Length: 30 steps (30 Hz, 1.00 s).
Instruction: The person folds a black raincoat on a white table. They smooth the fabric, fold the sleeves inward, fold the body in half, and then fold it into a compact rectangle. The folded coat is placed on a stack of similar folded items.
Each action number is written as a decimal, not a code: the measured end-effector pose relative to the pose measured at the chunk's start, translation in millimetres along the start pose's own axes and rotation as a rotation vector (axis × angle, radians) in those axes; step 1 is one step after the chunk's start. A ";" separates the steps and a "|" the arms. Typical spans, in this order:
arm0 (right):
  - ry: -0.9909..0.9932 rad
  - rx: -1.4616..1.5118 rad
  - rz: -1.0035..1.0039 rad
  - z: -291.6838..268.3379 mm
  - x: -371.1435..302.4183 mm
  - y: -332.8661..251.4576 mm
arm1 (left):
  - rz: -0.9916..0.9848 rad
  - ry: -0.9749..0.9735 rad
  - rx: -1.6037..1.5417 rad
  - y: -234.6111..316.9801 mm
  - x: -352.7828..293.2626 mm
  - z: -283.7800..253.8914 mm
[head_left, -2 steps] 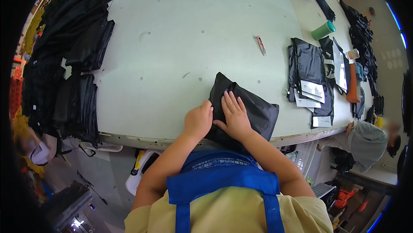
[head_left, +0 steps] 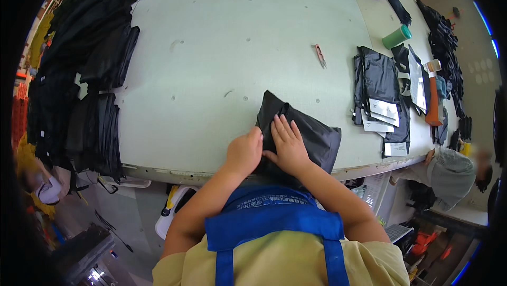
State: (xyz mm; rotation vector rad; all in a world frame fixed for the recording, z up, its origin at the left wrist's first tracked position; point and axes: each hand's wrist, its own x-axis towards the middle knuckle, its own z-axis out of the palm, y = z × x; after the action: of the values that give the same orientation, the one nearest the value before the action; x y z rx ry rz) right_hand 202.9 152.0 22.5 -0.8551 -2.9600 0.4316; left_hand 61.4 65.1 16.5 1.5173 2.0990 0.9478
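Note:
A black, slightly shiny plastic bag (head_left: 319, 135) lies at the near edge of the table, tilted, with one corner pointing away from me. It looks filled or folded, and its near part is hidden beneath my forearms and against my apron. My left hand (head_left: 245, 151) is closed with the thumb and fingers pinching the bag's left edge. Flat on the bag's upper face rests my right hand (head_left: 288, 143), fingers stretched out and pointing away, thumb toward the left hand.
Black folded bags (head_left: 92, 133) are piled along the left. To the right are more black packages with white labels (head_left: 377, 74), a green cup (head_left: 397, 36) and an orange tool (head_left: 434, 104). Red-handled thread snips (head_left: 320, 55) lie farther back. Two people are at the far sides.
The bag's far corner has dipped very slightly toward me and left. Both hands keep nearly the same place on it.

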 end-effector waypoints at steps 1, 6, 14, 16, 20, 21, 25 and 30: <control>-0.036 -0.099 -0.054 -2.0 -1.6 -2.1 | 0.020 -0.029 -0.024 5.9 -1.2 -3.9; -0.183 -0.134 -0.147 43.2 -1.5 13.5 | 0.094 -0.158 -0.079 2.8 -28.6 35.4; 0.027 0.894 -0.085 43.0 -2.0 58.3 | -0.086 -0.318 -0.064 -7.8 -15.6 54.6; 0.233 0.766 0.089 3.3 -8.1 35.3 | -0.124 -0.357 -0.058 -13.3 -12.5 58.1; -0.083 0.427 -0.540 7.1 -49.5 -4.5 | -0.204 -0.489 0.013 -15.2 0.9 64.1; -0.087 0.332 -0.525 8.1 -50.8 -8.8 | -0.222 -0.503 0.009 -15.4 3.3 64.2; -0.060 0.179 -0.553 24.3 -63.6 -11.7 | -0.252 -0.486 -0.039 -16.1 1.7 60.9; 0.102 0.250 -0.469 32.0 -69.7 -16.1 | -0.206 -0.423 -0.155 -20.0 -0.6 54.0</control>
State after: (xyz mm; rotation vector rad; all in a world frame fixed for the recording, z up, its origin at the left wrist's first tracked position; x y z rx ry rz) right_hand 250.4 94.0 -0.6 -0.1438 -2.7983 0.6802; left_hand 83.1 76.9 -35.5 1.2637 1.7914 0.6320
